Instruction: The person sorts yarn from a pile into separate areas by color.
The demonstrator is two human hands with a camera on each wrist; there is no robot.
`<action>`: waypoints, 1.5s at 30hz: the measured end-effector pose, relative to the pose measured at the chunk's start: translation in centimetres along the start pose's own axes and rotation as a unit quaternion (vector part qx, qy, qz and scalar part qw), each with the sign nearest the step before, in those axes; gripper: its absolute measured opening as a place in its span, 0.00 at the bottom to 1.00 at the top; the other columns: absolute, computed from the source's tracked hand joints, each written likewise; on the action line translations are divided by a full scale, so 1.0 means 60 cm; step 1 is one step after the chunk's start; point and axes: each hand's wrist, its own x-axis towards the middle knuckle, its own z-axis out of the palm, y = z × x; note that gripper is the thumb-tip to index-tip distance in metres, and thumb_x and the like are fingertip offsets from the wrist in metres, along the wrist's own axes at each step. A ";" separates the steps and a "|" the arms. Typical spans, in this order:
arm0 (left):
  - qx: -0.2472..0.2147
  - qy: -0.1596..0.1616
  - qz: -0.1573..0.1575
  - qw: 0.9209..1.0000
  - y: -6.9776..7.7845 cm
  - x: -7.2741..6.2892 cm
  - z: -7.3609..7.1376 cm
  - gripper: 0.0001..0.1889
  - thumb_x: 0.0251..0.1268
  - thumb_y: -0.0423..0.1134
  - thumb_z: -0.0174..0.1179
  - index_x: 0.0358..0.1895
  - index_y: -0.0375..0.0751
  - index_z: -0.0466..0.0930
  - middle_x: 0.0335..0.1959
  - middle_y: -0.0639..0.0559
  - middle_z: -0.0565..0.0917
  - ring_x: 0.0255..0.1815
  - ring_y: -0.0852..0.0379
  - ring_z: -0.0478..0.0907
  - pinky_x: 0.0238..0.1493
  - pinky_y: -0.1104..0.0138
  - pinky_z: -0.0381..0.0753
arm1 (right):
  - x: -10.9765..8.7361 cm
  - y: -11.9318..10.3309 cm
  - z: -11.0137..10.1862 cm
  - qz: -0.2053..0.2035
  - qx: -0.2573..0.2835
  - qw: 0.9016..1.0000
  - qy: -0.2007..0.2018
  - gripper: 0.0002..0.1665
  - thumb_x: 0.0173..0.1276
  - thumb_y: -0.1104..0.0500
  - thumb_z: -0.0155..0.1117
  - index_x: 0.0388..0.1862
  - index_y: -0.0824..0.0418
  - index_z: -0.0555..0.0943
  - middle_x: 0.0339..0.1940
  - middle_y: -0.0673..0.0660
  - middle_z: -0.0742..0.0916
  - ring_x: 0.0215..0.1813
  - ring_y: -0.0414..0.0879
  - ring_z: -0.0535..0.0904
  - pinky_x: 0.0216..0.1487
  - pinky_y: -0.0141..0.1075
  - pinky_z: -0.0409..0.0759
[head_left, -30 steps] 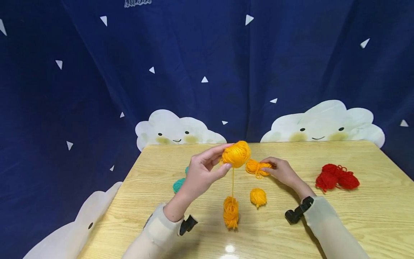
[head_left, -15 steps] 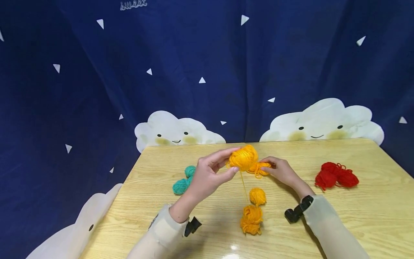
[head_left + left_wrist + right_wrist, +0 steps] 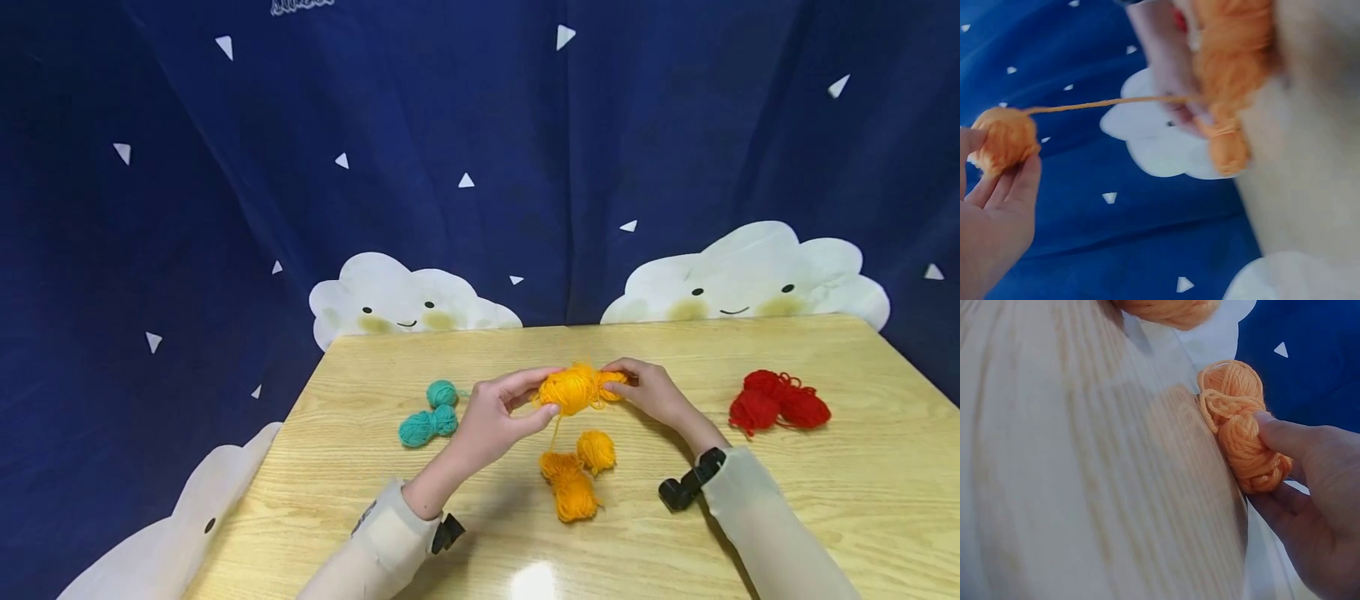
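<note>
Left hand (image 3: 491, 421) holds a yellow yarn ball (image 3: 567, 392) with a taut strand (image 3: 1104, 103); right hand (image 3: 652, 392) pinches a tied yarn bundle (image 3: 1244, 434); red yarn (image 3: 780, 404) lies well apart.

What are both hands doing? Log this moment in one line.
left hand: holds orange yarn ball | right hand: pinches orange yarn bundle | on table: teal yarn, red yarn

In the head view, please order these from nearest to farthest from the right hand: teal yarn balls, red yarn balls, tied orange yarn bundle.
1. Tied orange yarn bundle: held in the right hand.
2. Red yarn balls: on its right.
3. Teal yarn balls: left, past the left hand.
</note>
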 end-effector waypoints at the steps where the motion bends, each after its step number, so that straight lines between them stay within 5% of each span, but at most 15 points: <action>1: 0.011 -0.011 -0.009 1.000 -0.006 -0.004 0.002 0.21 0.64 0.32 0.64 0.61 0.39 0.79 0.58 0.43 0.83 0.58 0.50 0.82 0.59 0.71 0.80 | 0.001 0.000 0.000 0.000 -0.001 1.000 0.000 0.17 0.68 0.59 0.65 0.54 0.62 0.82 0.52 0.63 0.87 0.52 0.55 0.82 0.54 0.47 0.81; 4: 0.027 -0.034 -0.042 0.998 -0.022 -0.016 -0.001 0.21 0.64 0.34 0.64 0.61 0.40 0.79 0.59 0.44 0.83 0.59 0.50 0.82 0.60 0.72 0.79 | 0.002 -0.002 -0.001 0.001 -0.004 1.000 0.000 0.17 0.68 0.59 0.65 0.55 0.62 0.82 0.52 0.62 0.87 0.52 0.55 0.82 0.53 0.47 0.80; 8: -0.041 -0.042 -0.111 0.992 -0.028 -0.025 -0.024 0.22 0.66 0.36 0.63 0.63 0.38 0.77 0.62 0.41 0.80 0.62 0.46 0.79 0.60 0.67 0.81 | 0.003 -0.002 -0.003 0.003 -0.005 1.000 -0.001 0.17 0.68 0.59 0.65 0.55 0.61 0.82 0.52 0.62 0.87 0.52 0.55 0.82 0.53 0.45 0.80; 11: -0.085 -0.041 -0.172 0.980 -0.027 -0.028 -0.045 0.25 0.68 0.39 0.62 0.66 0.37 0.73 0.66 0.40 0.76 0.66 0.43 0.76 0.62 0.60 0.80 | 0.004 -0.001 -0.003 0.003 -0.006 1.000 -0.001 0.17 0.68 0.59 0.65 0.55 0.61 0.82 0.53 0.62 0.87 0.53 0.55 0.82 0.53 0.46 0.80; 19: -0.075 -0.059 -0.263 0.960 -0.042 -0.033 -0.056 0.26 0.67 0.43 0.61 0.66 0.37 0.73 0.61 0.40 0.80 0.57 0.52 0.80 0.66 0.56 0.77 | 0.003 0.002 -0.001 0.005 -0.003 1.000 -0.002 0.18 0.69 0.58 0.65 0.55 0.61 0.82 0.53 0.63 0.86 0.54 0.56 0.81 0.55 0.49 0.80; 24: -0.194 -0.044 -0.255 0.946 -0.047 -0.034 -0.065 0.26 0.69 0.34 0.56 0.67 0.25 0.67 0.56 0.44 0.81 0.49 0.62 0.81 0.60 0.65 0.81 | 0.002 0.005 0.001 0.007 -0.004 1.000 -0.001 0.18 0.69 0.58 0.65 0.55 0.61 0.82 0.53 0.62 0.86 0.54 0.56 0.81 0.56 0.49 0.80; 27: -0.299 -0.038 -0.229 0.925 -0.045 -0.034 -0.079 0.26 0.69 0.30 0.51 0.67 0.17 0.61 0.51 0.50 0.82 0.48 0.63 0.82 0.55 0.70 0.83 | 0.002 0.005 0.001 0.007 -0.007 1.000 0.000 0.17 0.68 0.58 0.65 0.55 0.61 0.82 0.53 0.62 0.86 0.54 0.55 0.81 0.55 0.48 0.80; 30: -0.352 -0.055 -0.215 0.909 -0.045 -0.036 -0.089 0.25 0.70 0.30 0.49 0.65 0.17 0.60 0.46 0.56 0.84 0.47 0.63 0.83 0.52 0.72 0.84 | 0.002 0.004 0.000 0.006 -0.009 1.000 0.002 0.17 0.68 0.58 0.65 0.55 0.61 0.82 0.53 0.62 0.87 0.53 0.55 0.82 0.54 0.46 0.80; 37: -0.305 -0.165 -0.251 0.904 -0.073 -0.051 -0.093 0.22 0.71 0.30 0.46 0.64 0.17 0.63 0.42 0.60 0.86 0.43 0.65 0.84 0.52 0.70 0.83 | 0.002 0.005 0.000 0.004 -0.011 1.000 0.001 0.17 0.68 0.58 0.65 0.55 0.61 0.82 0.53 0.62 0.87 0.52 0.54 0.81 0.52 0.42 0.80; 45: -0.300 -0.165 -0.247 0.906 -0.086 -0.054 -0.098 0.25 0.72 0.33 0.46 0.65 0.16 0.62 0.42 0.59 0.86 0.42 0.65 0.84 0.48 0.71 0.84 | 0.001 0.006 0.001 0.007 -0.008 1.000 0.000 0.17 0.68 0.58 0.65 0.55 0.61 0.82 0.53 0.62 0.86 0.53 0.55 0.81 0.53 0.45 0.80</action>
